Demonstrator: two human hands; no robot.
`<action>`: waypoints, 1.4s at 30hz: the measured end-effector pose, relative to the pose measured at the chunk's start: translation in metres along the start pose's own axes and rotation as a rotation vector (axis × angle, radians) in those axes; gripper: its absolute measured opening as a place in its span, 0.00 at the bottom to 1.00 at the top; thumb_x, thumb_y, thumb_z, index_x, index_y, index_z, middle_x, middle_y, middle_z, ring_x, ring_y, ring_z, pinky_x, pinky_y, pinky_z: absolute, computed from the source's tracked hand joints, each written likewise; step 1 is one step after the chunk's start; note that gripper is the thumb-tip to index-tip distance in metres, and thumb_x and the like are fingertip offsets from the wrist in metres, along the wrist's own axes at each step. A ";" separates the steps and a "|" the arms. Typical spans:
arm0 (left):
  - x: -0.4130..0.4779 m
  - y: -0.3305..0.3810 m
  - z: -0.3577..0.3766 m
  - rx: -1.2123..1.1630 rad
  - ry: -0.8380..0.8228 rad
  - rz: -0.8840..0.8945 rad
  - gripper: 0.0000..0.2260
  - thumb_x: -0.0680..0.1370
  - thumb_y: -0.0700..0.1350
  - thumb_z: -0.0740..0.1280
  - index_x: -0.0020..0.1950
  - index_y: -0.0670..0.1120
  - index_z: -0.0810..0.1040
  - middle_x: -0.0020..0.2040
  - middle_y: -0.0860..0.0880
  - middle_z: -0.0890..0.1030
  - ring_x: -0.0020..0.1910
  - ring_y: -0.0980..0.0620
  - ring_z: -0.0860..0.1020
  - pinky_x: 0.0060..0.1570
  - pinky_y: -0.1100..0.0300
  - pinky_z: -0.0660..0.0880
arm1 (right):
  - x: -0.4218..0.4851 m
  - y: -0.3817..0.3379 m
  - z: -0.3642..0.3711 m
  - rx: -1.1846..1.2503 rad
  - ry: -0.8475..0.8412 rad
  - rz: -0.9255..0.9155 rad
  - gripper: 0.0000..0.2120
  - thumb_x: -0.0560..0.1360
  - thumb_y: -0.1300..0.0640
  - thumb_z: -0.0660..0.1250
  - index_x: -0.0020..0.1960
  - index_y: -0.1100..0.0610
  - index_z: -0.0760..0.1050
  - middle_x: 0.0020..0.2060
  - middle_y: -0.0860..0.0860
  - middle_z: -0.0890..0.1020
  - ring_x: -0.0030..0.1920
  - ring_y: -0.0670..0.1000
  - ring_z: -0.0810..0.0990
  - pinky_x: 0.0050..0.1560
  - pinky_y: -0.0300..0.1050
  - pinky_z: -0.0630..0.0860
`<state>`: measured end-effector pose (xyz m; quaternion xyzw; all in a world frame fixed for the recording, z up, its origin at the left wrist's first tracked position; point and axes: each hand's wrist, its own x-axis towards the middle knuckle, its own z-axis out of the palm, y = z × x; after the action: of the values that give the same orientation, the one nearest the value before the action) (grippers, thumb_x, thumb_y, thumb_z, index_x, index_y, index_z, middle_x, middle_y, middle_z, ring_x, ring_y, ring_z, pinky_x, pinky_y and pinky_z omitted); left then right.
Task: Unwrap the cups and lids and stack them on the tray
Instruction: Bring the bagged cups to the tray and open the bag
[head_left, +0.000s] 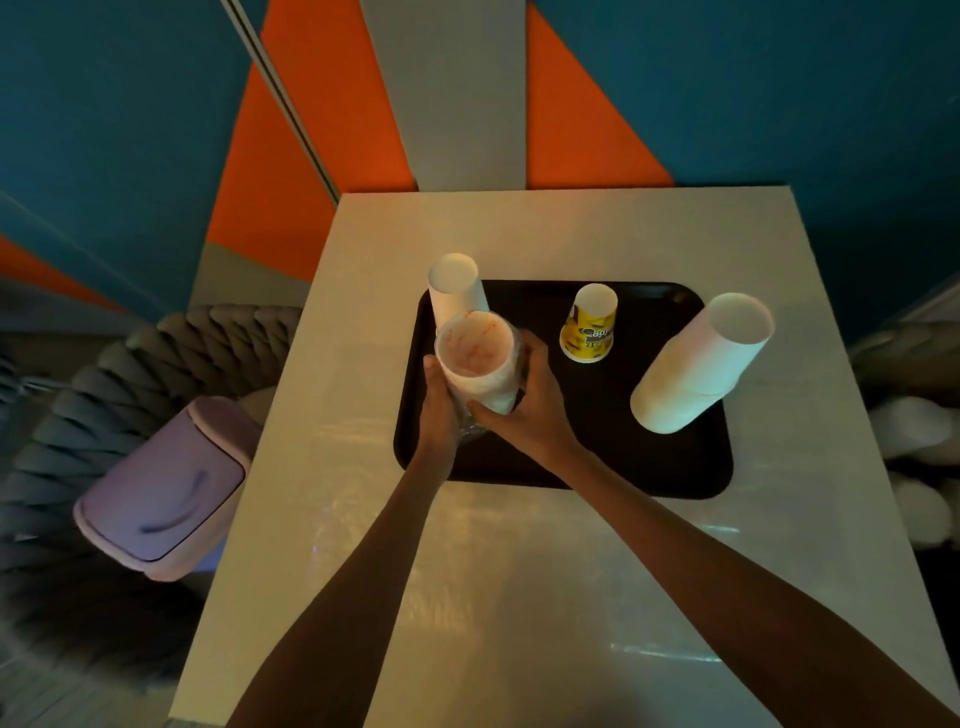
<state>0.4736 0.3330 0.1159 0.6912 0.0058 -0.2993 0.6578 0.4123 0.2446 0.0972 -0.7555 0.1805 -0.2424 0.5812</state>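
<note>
Clear plastic film (470, 428) round a stack of white paper cups (475, 364), gripped on both sides: left hand (439, 400) curled on it at 9 o'clock, right hand (527, 402) at 3, equally near. Long axis roughly upright, above the left edge of the black tray (571, 462); film bunched at the lower end, likely the place to peel from. Mouth-down on the tray: white cup stack (457, 291) just behind at 12, yellow printed cup (589, 325) at 2, wide white stack (701, 364) at 3. Lilac swing-lid bin (161, 493) at 8, beside the table.

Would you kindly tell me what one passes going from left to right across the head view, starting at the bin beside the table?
lilac bin → wrapped cup stack → yellow cup → big white cup stack
</note>
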 end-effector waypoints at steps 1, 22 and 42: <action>0.000 0.000 -0.001 -0.014 0.017 -0.011 0.26 0.82 0.60 0.44 0.67 0.48 0.71 0.62 0.46 0.78 0.61 0.50 0.76 0.58 0.57 0.75 | -0.002 -0.002 -0.001 0.041 -0.023 0.012 0.39 0.65 0.44 0.73 0.69 0.53 0.58 0.65 0.48 0.70 0.65 0.41 0.70 0.60 0.35 0.73; 0.023 0.003 0.020 -0.367 0.101 0.031 0.20 0.82 0.58 0.49 0.57 0.49 0.76 0.51 0.46 0.80 0.54 0.45 0.79 0.54 0.50 0.77 | 0.026 0.007 0.056 0.779 0.501 0.642 0.19 0.79 0.44 0.55 0.61 0.55 0.73 0.62 0.62 0.75 0.59 0.59 0.78 0.55 0.54 0.78; 0.046 -0.015 -0.011 -0.256 0.316 0.143 0.14 0.83 0.43 0.56 0.45 0.46 0.79 0.41 0.51 0.82 0.46 0.53 0.81 0.50 0.56 0.77 | 0.027 0.024 0.026 0.511 0.586 0.513 0.13 0.81 0.63 0.54 0.51 0.56 0.77 0.41 0.47 0.82 0.44 0.41 0.82 0.47 0.37 0.78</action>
<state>0.5099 0.3270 0.0822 0.6391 0.0978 -0.1368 0.7506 0.4493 0.2438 0.0726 -0.4184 0.4528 -0.3308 0.7144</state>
